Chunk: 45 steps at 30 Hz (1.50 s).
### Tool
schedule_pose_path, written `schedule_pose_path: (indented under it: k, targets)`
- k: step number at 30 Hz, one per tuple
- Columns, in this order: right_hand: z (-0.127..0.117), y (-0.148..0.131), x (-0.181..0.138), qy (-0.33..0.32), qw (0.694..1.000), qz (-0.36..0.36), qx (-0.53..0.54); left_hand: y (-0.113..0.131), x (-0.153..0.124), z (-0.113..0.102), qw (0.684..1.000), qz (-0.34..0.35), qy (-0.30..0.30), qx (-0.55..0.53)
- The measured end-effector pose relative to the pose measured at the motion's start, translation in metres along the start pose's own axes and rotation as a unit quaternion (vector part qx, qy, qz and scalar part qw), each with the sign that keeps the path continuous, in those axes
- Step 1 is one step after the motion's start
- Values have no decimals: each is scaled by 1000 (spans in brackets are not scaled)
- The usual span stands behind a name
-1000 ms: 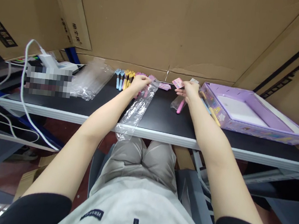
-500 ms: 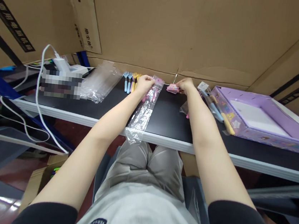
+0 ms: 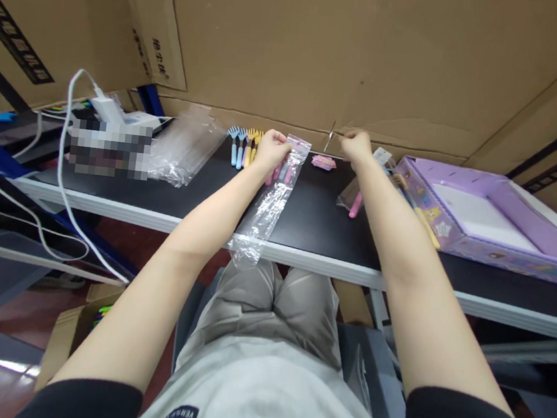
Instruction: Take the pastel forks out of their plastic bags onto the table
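My left hand [image 3: 274, 149] pinches the top of a clear plastic bag [image 3: 269, 205], which runs down over the table's front edge. Pink and bluish handles [image 3: 287, 172] show through the bag's upper part. Just left of that hand stand blue forks [image 3: 235, 154] and yellow forks [image 3: 249, 151] in a row, partly hidden by it. My right hand [image 3: 356, 147] is closed near the cardboard at the back; whatever its fingers hold is hidden. A small pile of pink cards [image 3: 324, 162] lies between the hands. Below my right wrist a pink handle [image 3: 356, 206] sticks out of clear wrapping.
A purple display box [image 3: 489, 213] stands at the right, with a yellow handle [image 3: 426, 227] along its side. Several flat clear bags [image 3: 187, 148] lie at the left, near a white charger [image 3: 108, 110] and cable. Cardboard [image 3: 277, 48] walls off the back.
My right hand has drawn off the pink cards, up and to the right. The pile stays on the table. My left hand keeps its hold on the bag, and the view has shifted slightly.
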State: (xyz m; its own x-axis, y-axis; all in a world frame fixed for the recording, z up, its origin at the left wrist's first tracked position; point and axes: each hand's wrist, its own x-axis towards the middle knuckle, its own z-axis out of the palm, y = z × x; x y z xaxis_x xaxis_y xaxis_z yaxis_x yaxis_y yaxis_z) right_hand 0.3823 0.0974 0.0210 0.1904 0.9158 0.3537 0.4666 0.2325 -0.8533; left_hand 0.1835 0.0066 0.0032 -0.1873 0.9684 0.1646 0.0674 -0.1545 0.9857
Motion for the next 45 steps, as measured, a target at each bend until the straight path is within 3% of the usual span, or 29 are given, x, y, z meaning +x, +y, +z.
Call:
schedule_pose_path:
  k: [1,6,9,14,17,20,24,29,33,37,41,45]
  targets:
    - [-3,-10,-11,-1,999,36,11,1,-1,0,1000,-1,-4,-4]
    - [-15,-45,-72,-178,964,103,168,8,-9,4,1000,5,-14,-15]
    - [-18,-44,-95,-205,957,117,169,10,-16,8,998,9,-56,0]
    - [-22,-31,-101,-149,966,127,170,2,-21,13,985,50,-144,78]
    - [-28,-29,-97,-78,974,120,178,-3,-21,12,951,179,-188,170]
    - [-36,-28,-91,19,973,127,192,-5,-26,12,888,289,-210,289]
    - [-45,-23,-82,104,954,143,241,-2,-39,16,829,324,-222,399]
    - [-53,-16,-71,162,921,157,316,2,-57,25,794,335,-221,457]
    - [-60,-17,-70,166,909,142,355,7,-61,27,798,328,-189,469]
    - [-66,-17,-71,150,908,131,368,18,-43,12,819,331,-89,461]
    - [-68,-16,-71,150,909,151,359,39,-10,-31,848,270,24,456]
    - [-67,-15,-70,178,902,159,360,46,17,-98,856,145,119,482]
